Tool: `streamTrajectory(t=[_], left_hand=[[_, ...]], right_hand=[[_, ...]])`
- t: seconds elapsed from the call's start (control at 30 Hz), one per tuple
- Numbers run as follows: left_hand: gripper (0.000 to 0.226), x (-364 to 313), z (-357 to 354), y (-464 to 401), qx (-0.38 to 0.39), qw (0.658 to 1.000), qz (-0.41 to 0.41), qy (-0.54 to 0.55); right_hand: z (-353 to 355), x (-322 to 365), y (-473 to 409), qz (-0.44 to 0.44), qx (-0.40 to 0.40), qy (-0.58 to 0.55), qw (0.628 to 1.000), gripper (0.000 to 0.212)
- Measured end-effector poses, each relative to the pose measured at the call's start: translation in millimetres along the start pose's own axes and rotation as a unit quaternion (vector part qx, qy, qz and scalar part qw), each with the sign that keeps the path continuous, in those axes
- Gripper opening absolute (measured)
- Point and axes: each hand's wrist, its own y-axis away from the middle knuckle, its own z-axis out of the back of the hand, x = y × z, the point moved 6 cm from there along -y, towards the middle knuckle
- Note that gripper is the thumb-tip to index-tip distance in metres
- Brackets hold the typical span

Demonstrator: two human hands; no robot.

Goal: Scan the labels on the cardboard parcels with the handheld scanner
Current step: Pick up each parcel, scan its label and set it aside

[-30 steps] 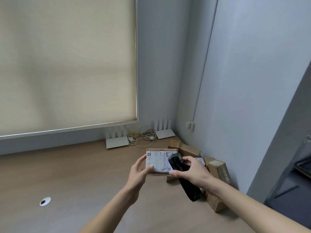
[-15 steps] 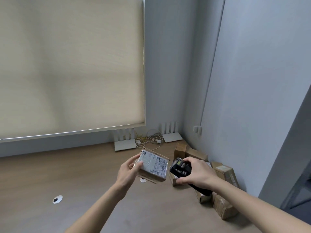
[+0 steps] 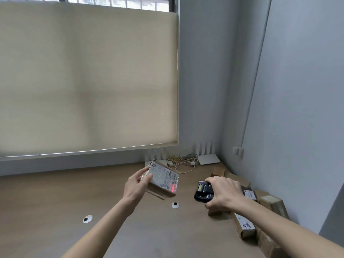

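Head view: left hand (image 3: 136, 187) grips the stiff, seemingly light parcel (image 3: 163, 180) by its side edge; right hand (image 3: 223, 194) clasps the scanner (image 3: 202, 191), red beam on label (image 3: 164, 177).

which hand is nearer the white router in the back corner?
Right. The right hand, gripping the scanner, sits just in front of the white router. The left hand, holding the labelled parcel, is farther off to the router's left.
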Motion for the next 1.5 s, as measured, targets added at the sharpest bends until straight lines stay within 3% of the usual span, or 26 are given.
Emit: streamTrajectory(t=[0.63,0.93,1.27,1.5], left_hand=[[0.030,11.8,36.4,23.2,-0.053,0.998,0.021,0.014],[0.030,41.2,100.2,65.3,-0.119,0.990,0.059,0.041],[0.029,74.7,269.1,155.8,-0.239,0.958,0.096,0.124],[0.035,105.3,429.2,277.9,-0.328,0.918,0.136,0.176]], right_hand=[[-1.7,36.7,-15.8,0.053,0.002,-0.021,0.998,0.064],[-15.1,102.2,-7.2,0.114,0.016,-0.092,0.989,0.069],[2.4,277.8,43.3,0.169,0.083,-0.267,0.945,0.080],[21.5,480.7,130.7,0.281,0.141,-0.434,0.845,0.075]])
